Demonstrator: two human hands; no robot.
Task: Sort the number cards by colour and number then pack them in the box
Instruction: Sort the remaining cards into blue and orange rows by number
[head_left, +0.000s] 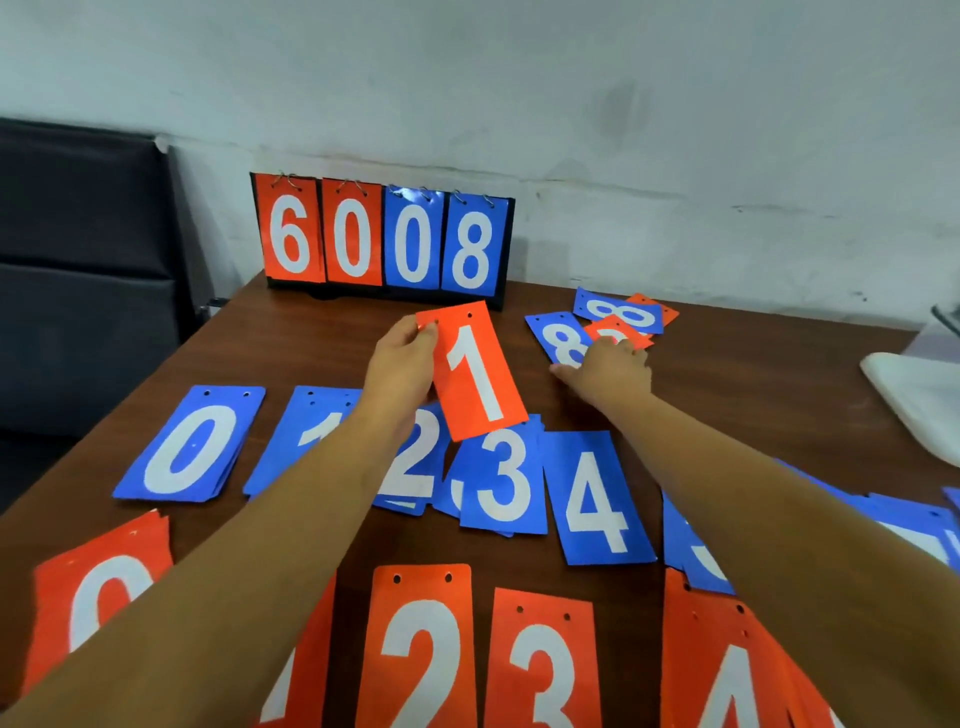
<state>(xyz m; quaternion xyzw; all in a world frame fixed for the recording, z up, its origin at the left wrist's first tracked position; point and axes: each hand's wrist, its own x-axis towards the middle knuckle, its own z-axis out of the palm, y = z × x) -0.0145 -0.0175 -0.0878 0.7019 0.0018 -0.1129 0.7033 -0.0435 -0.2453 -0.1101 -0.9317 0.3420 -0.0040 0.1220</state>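
My left hand (400, 358) holds a red card with a white 1 (475, 376) up above the blue row. My right hand (610, 371) reaches into a small loose heap at the far right, its fingers on a red card (615, 332) that lies over a blue 8 (558, 338). Another blue 8 (618, 310) lies behind it. Blue piles run across the middle: 0 (189, 447), 1 (306, 421), 2 (415, 467), 3 (501, 483), 4 (597, 501). Red piles line the near edge: 0 (98, 587), 2 (421, 654), 3 (543, 670), 4 (727, 675).
A flip scoreboard (382, 236) showing 6 0 0 8 stands at the back of the brown table (753, 374) against the wall. A dark chair (83, 260) is at the left. A white object (914, 395) lies at the right edge. More blue cards (893, 519) sit under my right forearm.
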